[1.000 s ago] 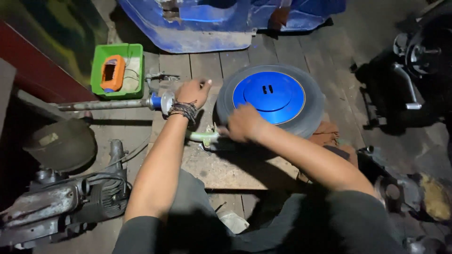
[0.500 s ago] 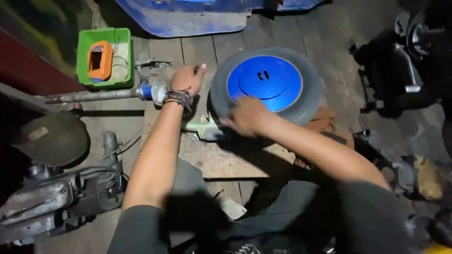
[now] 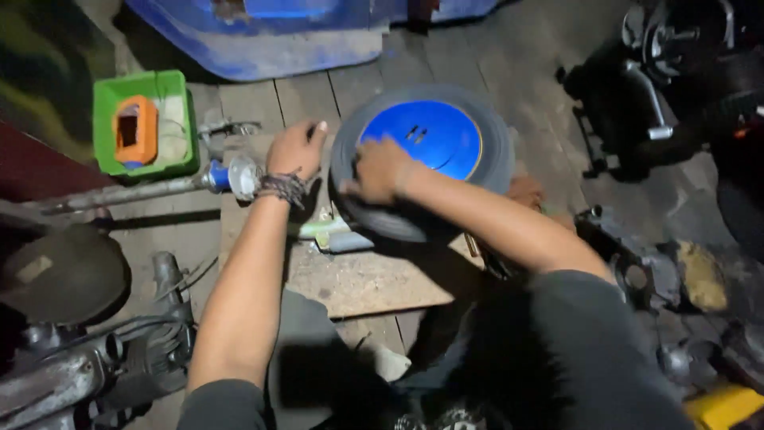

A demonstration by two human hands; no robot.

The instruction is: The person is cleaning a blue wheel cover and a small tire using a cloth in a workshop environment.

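A small wheel with a black tyre [image 3: 485, 131] and a blue hub disc [image 3: 438, 139] rests tilted on a wooden board [image 3: 366, 279]. My right hand [image 3: 378, 169] grips the near left rim of the tyre. My left hand [image 3: 294, 150], a dark beaded band at its wrist, rests beside the wheel's left edge, fingers curled on the board next to a metal axle rod with a blue end [image 3: 215, 177]. A pale green and white tool [image 3: 334, 233] lies just under the wheel.
A green tray holding an orange part [image 3: 143, 123] sits at the left. A blue plastic tub [image 3: 270, 36] stands at the back. Engine parts [image 3: 72, 358] crowd the lower left, dark machinery [image 3: 676, 72] the right, a yellow object [image 3: 728, 406] the corner.
The wheel has been lifted at its near edge and tilted. My right hand moved from the tool below onto the tyre rim. My left hand stayed by the axle rod.
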